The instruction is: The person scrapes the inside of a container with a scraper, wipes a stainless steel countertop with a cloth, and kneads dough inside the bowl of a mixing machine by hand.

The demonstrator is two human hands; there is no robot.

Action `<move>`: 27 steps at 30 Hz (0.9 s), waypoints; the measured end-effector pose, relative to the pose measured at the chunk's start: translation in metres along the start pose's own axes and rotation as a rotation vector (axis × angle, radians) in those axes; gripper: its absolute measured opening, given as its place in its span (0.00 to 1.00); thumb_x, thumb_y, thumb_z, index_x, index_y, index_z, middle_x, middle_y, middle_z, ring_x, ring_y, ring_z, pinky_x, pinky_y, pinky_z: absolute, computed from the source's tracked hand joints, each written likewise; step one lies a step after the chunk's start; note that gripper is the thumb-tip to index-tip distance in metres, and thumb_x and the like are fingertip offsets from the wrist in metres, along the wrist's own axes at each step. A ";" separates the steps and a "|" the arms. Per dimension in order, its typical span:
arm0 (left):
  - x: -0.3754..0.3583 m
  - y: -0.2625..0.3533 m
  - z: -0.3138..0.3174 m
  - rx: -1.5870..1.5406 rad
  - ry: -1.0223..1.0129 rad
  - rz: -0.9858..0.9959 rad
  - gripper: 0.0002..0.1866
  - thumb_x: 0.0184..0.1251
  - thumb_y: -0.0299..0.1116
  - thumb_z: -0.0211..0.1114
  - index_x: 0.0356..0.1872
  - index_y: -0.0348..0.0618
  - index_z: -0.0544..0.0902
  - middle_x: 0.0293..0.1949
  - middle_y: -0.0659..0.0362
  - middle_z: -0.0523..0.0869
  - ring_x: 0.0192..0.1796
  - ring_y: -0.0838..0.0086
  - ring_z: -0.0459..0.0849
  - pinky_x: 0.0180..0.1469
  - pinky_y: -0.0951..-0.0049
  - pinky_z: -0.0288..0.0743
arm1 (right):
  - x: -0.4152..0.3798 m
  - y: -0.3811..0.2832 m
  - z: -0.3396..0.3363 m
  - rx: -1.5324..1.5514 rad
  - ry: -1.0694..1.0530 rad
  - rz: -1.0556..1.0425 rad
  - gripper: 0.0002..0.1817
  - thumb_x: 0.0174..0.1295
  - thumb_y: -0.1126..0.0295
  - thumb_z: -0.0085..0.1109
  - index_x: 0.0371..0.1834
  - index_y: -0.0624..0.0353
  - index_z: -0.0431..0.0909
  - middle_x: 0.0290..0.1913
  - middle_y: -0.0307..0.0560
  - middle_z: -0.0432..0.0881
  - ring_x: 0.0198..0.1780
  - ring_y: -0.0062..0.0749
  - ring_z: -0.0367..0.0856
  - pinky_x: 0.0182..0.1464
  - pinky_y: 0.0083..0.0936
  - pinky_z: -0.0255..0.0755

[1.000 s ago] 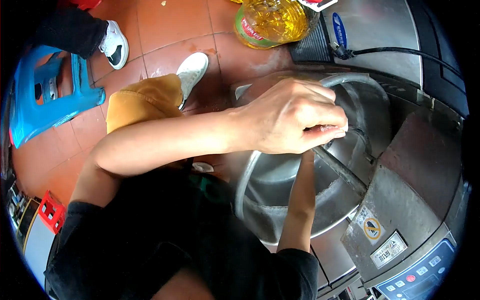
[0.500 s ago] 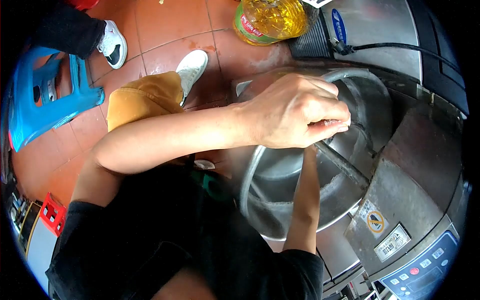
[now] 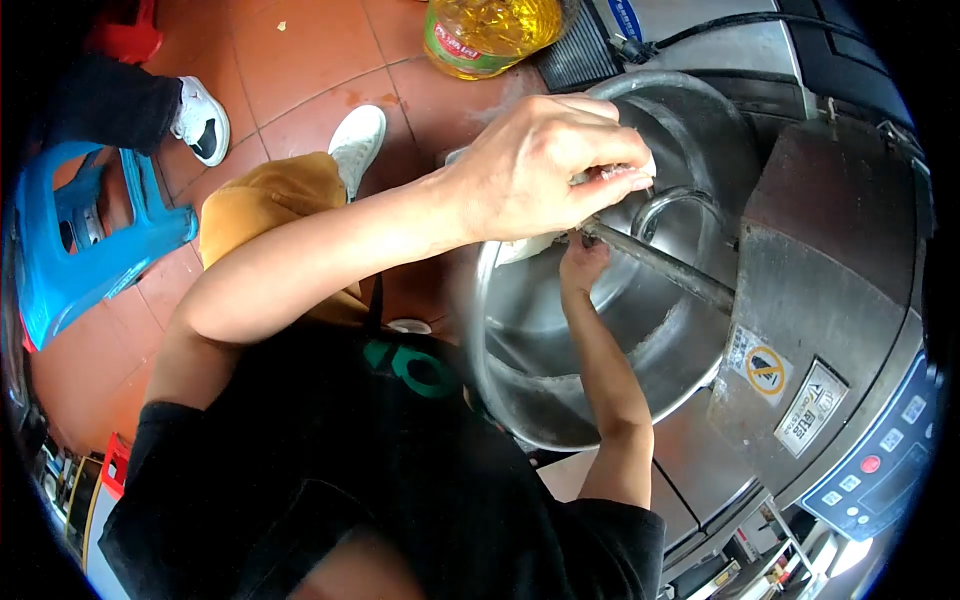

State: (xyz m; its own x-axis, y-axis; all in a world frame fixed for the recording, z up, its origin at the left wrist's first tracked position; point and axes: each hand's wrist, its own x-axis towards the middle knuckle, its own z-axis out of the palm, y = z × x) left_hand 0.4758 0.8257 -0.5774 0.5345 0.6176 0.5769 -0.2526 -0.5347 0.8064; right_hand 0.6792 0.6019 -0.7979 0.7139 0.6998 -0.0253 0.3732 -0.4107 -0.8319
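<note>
Right under L hand [image 3: 545,165]: mixer shaft [image 3: 655,265].

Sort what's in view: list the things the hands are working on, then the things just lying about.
In hand:
left hand gripping at the metal shaft
right hand under the shaft
steel drum

Lying about:
oil bottle
blue stool
control panel
warning sticker

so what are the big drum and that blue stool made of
The drum looks like brushed stainless steel: grey, dully reflective, with a rolled rim. The blue stool looks like moulded plastic: uniform glossy colour, ribbed one-piece legs.
</note>
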 end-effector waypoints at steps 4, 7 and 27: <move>-0.001 0.002 -0.001 0.031 -0.028 -0.025 0.04 0.56 0.26 0.68 0.32 0.39 0.85 0.25 0.58 0.82 0.27 0.72 0.81 0.30 0.73 0.73 | -0.006 -0.033 0.002 -0.139 0.125 0.008 0.11 0.54 0.69 0.69 0.27 0.68 0.80 0.24 0.45 0.82 0.26 0.28 0.76 0.33 0.29 0.71; 0.000 0.002 0.000 0.019 -0.042 -0.039 0.05 0.56 0.26 0.68 0.33 0.38 0.85 0.26 0.58 0.83 0.28 0.71 0.82 0.30 0.73 0.73 | 0.000 -0.038 -0.007 -0.314 0.043 -0.054 0.14 0.53 0.66 0.70 0.25 0.67 0.80 0.22 0.50 0.81 0.25 0.32 0.77 0.32 0.33 0.71; 0.002 0.001 0.000 0.054 -0.037 -0.015 0.05 0.56 0.26 0.69 0.33 0.37 0.85 0.25 0.57 0.84 0.28 0.70 0.82 0.30 0.73 0.74 | 0.000 -0.051 -0.002 -0.552 -0.080 0.173 0.23 0.49 0.65 0.69 0.48 0.66 0.78 0.40 0.57 0.83 0.39 0.46 0.82 0.43 0.40 0.73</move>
State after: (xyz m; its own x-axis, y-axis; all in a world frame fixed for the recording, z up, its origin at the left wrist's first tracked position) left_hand 0.4769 0.8263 -0.5754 0.5674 0.6049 0.5587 -0.2008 -0.5563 0.8063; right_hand 0.6613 0.6219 -0.7546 0.7527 0.6289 -0.1946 0.5242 -0.7514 -0.4008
